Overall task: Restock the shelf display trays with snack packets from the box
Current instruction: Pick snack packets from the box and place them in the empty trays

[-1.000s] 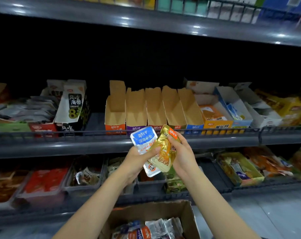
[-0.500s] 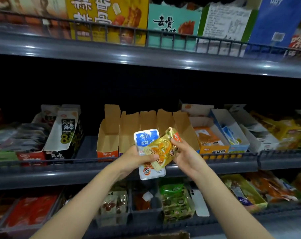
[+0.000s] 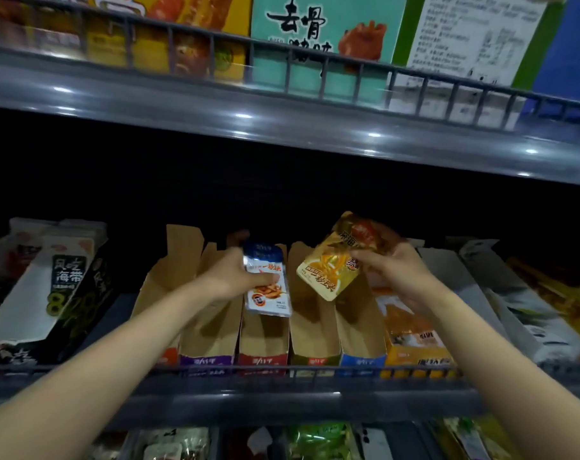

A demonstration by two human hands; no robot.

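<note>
Fingers [image 3: 264, 279] of the left hand [image 3: 228, 273] pinched the blue packet [image 3: 269, 302] mid-body above the red-fronted tray [image 3: 263, 346]. The right hand [image 3: 393, 272] clamped the gold packet [image 3: 328, 273] by one edge, just alongside. Both looked light, soft and slick, and best held by their sealed rims.

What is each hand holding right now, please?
Left hand: grips the blue packet.
Right hand: grips the yellow packet.
</note>
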